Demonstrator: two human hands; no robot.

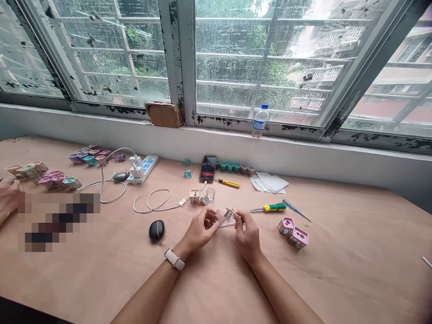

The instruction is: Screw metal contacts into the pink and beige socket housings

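Clock centred on the hands, 12 toward the window. Left hand: fingers pinched on a clear casing. Right hand: fingers clamped on a cream lid with a grey insert. Both parts sit between the hands at centre; can't tell if they touch each other. Light band on left wrist.

Just off at 10-11: cream two-hole block, upright on the desk, clear pieces near it. 12: yellow cutter. 1-2: white sheets, overlapping. 2-3: green-yellow screwdriver, blade toward the right hand. 3: two pink-topped blocks, side by side. 9: black case. 10, farther out: power strip, plugs in. 9-10, far edge: another person's hand, fingers' state can't be told.
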